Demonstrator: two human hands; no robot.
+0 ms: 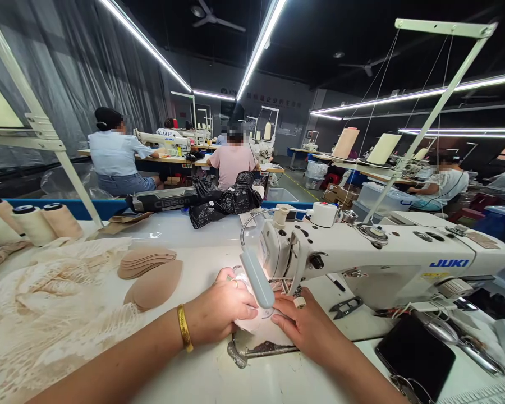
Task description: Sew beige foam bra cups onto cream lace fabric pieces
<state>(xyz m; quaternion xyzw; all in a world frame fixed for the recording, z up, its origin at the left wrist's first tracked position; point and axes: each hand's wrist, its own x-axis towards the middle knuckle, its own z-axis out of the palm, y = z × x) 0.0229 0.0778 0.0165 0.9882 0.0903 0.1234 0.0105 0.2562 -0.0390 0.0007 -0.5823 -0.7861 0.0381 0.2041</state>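
Under the head of a white sewing machine [345, 247] lies a small pale fabric piece [252, 324], lit by a grey gooseneck lamp [256, 280]. Gripping its left side is my left hand [223, 306], thumb and fingers closed on the cloth. My right hand [303, 320] rests to the right of the needle area, fingers stretched out and lying on the fabric and machine bed. The lamp head and machine hide the needle and part of the cloth. Beige oval pads [155, 280] lie in two stacks on the left, beside cream lace [67, 308].
Thread cones [33, 221] stand at the left edge. Thread snips [345, 307] and a black phone-like slab [416, 353] lie to the right. A black patterned bundle [227, 199] sits at the table's back. Several people work at machines beyond.
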